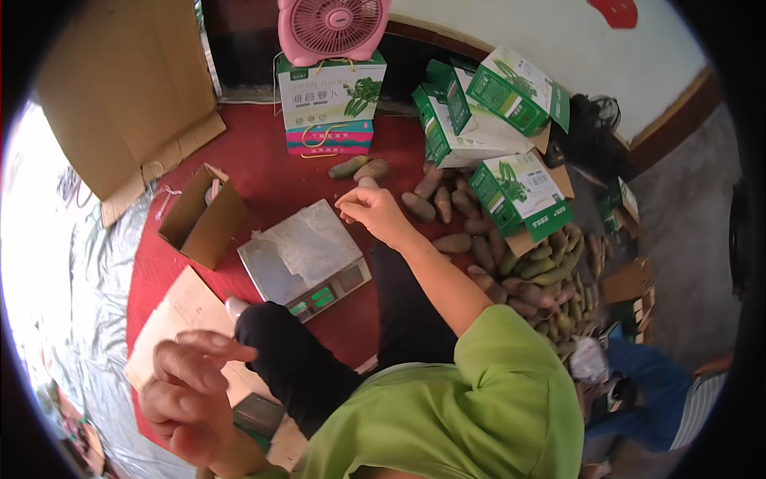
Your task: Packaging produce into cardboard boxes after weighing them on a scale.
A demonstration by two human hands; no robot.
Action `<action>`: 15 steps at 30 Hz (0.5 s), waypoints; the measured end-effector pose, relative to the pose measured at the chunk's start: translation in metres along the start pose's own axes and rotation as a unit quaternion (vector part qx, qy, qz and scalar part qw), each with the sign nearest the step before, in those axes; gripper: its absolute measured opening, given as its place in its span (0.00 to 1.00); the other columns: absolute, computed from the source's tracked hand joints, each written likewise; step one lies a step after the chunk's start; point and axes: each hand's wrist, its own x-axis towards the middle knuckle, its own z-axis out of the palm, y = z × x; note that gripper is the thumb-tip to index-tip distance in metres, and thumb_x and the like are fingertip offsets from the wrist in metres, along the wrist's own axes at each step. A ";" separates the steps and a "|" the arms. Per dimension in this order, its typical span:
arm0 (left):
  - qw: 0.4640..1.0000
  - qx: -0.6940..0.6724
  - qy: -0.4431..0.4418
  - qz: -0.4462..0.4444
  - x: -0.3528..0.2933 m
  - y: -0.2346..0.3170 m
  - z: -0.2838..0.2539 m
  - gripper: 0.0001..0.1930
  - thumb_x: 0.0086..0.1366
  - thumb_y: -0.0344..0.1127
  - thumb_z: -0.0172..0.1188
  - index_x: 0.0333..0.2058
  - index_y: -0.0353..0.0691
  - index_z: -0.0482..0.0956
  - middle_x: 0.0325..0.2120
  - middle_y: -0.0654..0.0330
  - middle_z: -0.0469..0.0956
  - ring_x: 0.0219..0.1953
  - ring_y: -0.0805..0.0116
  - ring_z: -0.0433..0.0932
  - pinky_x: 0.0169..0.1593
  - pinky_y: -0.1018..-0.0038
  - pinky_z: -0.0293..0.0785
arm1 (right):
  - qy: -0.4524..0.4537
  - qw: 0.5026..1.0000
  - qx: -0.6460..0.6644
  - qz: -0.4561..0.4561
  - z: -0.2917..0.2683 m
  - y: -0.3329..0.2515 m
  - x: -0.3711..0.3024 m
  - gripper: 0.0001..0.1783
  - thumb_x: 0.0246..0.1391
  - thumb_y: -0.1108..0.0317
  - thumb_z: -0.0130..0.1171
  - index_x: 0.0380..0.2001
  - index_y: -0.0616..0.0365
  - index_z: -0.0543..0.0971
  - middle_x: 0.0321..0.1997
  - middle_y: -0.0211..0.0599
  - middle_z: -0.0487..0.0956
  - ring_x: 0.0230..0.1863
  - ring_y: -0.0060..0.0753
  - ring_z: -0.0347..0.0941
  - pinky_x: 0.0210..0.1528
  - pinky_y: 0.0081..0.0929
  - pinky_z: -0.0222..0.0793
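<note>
My right hand (377,215) hovers beside the upper right corner of a digital scale (299,251), fingers loosely bent and slightly apart, with nothing visible in them. Green digits glow on the scale's near edge, and a worn, grey film covers its top. Just beyond that hand lie a few radishes (372,170). My left hand (187,391) is raised at the lower left, over a flattened cardboard sheet (185,311). Its fingers are half curled and apart, holding nothing I can see.
A heap of green and brownish radishes (483,251) spreads on the right, with green-and-white cartons (523,191) behind it. An open brown box (209,219) stands left of the scale. A pink fan (333,28) sits on stacked boxes. Another person's blue clothing (650,391) shows lower right.
</note>
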 end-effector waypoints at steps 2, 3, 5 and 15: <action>0.972 -0.129 -0.185 -0.069 0.040 -0.007 0.015 0.19 0.60 0.55 0.60 0.46 0.57 0.75 0.43 0.63 0.65 0.53 0.55 0.63 0.47 0.54 0.73 | 0.010 0.999 -0.029 0.020 -0.019 -0.002 -0.011 0.07 0.55 0.72 0.58 0.33 0.65 0.80 0.27 0.29 0.78 0.29 0.17 0.72 0.33 0.17 0.68; 0.980 -0.128 -0.133 -0.074 0.039 0.003 0.027 0.20 0.58 0.57 0.62 0.46 0.58 0.75 0.43 0.64 0.65 0.52 0.55 0.63 0.45 0.53 0.75 | 0.001 0.999 -0.044 0.027 -0.014 -0.005 -0.012 0.08 0.56 0.71 0.58 0.35 0.64 0.80 0.29 0.30 0.79 0.31 0.18 0.73 0.36 0.17 0.69; 0.962 -0.122 -0.115 -0.218 0.064 0.021 0.048 0.13 0.61 0.46 0.60 0.41 0.49 0.74 0.41 0.61 0.64 0.48 0.53 0.66 0.42 0.55 0.75 | 0.016 0.999 -0.046 0.011 -0.033 0.008 -0.018 0.07 0.56 0.71 0.58 0.34 0.64 0.80 0.28 0.28 0.78 0.30 0.16 0.72 0.34 0.16 0.68; 0.909 -0.068 -0.033 -0.411 0.181 0.008 0.133 0.07 0.62 0.34 0.58 0.38 0.43 0.73 0.33 0.62 0.66 0.41 0.51 0.71 0.40 0.60 0.73 | 0.031 0.999 -0.009 -0.013 -0.049 0.018 -0.025 0.07 0.56 0.71 0.58 0.35 0.65 0.80 0.29 0.29 0.79 0.31 0.17 0.73 0.35 0.17 0.69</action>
